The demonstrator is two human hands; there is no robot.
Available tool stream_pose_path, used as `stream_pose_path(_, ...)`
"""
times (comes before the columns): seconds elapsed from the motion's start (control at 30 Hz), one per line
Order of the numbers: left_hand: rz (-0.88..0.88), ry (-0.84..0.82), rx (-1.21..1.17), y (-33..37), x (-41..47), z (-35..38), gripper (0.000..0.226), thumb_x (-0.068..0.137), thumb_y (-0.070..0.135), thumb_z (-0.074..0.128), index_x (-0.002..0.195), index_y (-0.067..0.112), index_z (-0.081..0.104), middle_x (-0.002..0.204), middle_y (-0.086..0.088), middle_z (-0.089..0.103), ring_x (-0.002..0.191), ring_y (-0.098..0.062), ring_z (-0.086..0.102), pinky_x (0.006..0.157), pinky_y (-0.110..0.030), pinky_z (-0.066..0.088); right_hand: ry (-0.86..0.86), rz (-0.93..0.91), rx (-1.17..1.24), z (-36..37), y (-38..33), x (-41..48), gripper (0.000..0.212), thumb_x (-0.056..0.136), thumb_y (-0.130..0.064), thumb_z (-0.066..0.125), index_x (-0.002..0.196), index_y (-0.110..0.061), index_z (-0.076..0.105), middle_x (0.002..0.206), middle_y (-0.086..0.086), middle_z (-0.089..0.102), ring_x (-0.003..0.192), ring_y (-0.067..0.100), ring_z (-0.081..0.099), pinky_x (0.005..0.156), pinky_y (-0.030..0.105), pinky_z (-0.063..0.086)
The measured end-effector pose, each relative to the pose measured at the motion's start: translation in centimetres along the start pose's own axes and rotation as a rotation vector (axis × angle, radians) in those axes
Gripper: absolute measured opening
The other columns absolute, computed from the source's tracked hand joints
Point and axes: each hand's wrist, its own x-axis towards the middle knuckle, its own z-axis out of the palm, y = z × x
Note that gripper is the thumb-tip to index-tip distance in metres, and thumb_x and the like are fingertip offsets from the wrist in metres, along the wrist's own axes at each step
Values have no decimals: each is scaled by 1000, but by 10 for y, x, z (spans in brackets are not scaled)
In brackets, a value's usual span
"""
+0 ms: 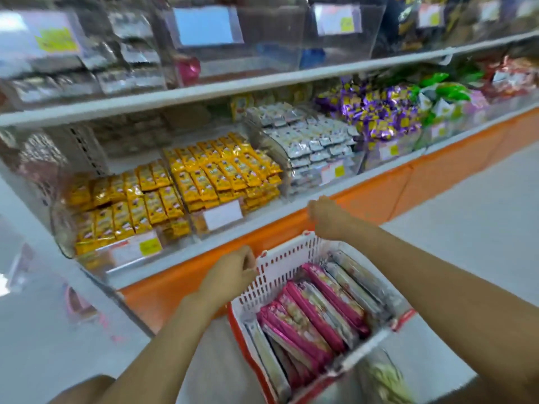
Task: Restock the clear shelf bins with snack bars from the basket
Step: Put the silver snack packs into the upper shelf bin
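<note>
While our left hand point(230, 272) curls at the near-left corner of the white slotted plastic basket with an orange frame point(285, 258), its fingers seem to grip the rim, though their tips are hidden. Our right hand point(326, 217) hovers at the far corner with fingers curled in. Blur keeps us from telling whether they hold the rim or nothing at all.

We judge the step in hand to be settling the basket below the shelf, before any bar is lifted. To do it well we should keep the basket level so the upright packs do not slide. We should park it close under the bins, then free one hand to pinch a bar by its end.

Counting what we see, there is one basket between our two hands. Just below and behind our fingers stand at least four pink-wrapped snack bars point(300, 325) and several silver-wrapped snack bars point(353, 284), too blurred for an exact tally. Above and beyond our left fingers sit two clear plastic shelf bins point(61, 234) of yellow-wrapped bars point(221, 170). Above our right fingers we see one bin of small silver-white packs point(315, 141), and beyond it one heap of purple-wrapped sweets point(376, 112).
</note>
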Motion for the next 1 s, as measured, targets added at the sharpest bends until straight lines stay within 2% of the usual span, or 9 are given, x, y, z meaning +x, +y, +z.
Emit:
stream_pose_path(0.07, -33, -66, 33, -10, -1, 28, 28, 85, 8, 57, 67, 24, 43, 63, 10, 50, 57, -2, 45, 53, -15, 33, -44, 78, -21, 40, 35, 0, 25, 95, -4, 43, 117, -3, 53, 124, 18, 53, 118, 30, 49, 89, 28, 37)
stream_pose_path(0.1, -53, -103, 42, -15, -1, 39, 31, 85, 6, 56, 65, 25, 41, 62, 10, 49, 57, 0, 44, 53, -13, 33, -53, 115, 1, 61, 51, 1, 30, 96, -6, 42, 123, -2, 52, 128, 18, 54, 122, 29, 48, 92, 26, 37)
stream_pose_path(0.33, -126, -260, 144, -54, 6, 87, 19, 88, 12, 55, 77, 22, 44, 76, 5, 54, 75, -15, 55, 67, -27, 43, -159, 451, 203, 169, 123, 7, 37, 89, -12, 53, 122, -1, 43, 124, 20, 44, 109, 34, 51, 79, 35, 45)
stream_pose_path(0.5, -142, -265, 245, -74, 16, 108, 3, 92, 24, 52, 91, 24, 49, 98, 5, 61, 87, -10, 57, 73, -24, 48, -247, 572, 234, 214, 141, 18, 66, 87, -26, 66, 137, -1, 31, 136, 20, 37, 126, 34, 40, 98, 38, 42)
stream_pose_path(0.6, -118, -278, 341, -86, 24, 115, 12, 95, 31, 47, 91, 23, 55, 97, 6, 63, 86, -10, 58, 72, -22, 49, -245, 614, 138, 226, 139, 26, 93, 80, -51, 69, 142, 2, 23, 144, 23, 30, 134, 36, 31, 109, 40, 35)
stream_pose_path(0.67, -103, -288, 372, -91, 31, 117, 18, 96, 32, 44, 85, 22, 55, 87, 7, 62, 77, -9, 57, 62, -21, 45, -258, 640, 47, 226, 133, 29, 108, 73, -65, 67, 143, 3, 21, 145, 23, 28, 136, 35, 29, 110, 40, 34)
stream_pose_path(0.73, -104, -301, 371, -94, 39, 117, 23, 97, 30, 42, 79, 20, 54, 76, 7, 58, 68, -10, 55, 53, -19, 37, -276, 630, -14, 227, 130, 32, 100, 76, -66, 63, 141, 2, 29, 144, 20, 30, 134, 33, 30, 107, 38, 35)
stream_pose_path(0.87, -103, -280, 388, -99, 49, 115, 28, 98, 31, 41, 81, 17, 59, 77, 1, 64, 66, -14, 58, 54, -25, 37, -224, 638, 157, 238, 136, 42, 75, 87, -45, 64, 140, -1, 34, 140, 19, 36, 130, 34, 36, 105, 39, 38)
stream_pose_path(1.0, -90, -225, 418, -102, 49, 120, 30, 98, 33, 42, 76, 19, 58, 72, 1, 64, 65, -16, 60, 54, -26, 33, -230, 694, 299, 246, 134, 43, 85, 81, -45, 71, 140, 0, 29, 136, 21, 43, 124, 35, 45, 99, 41, 45)
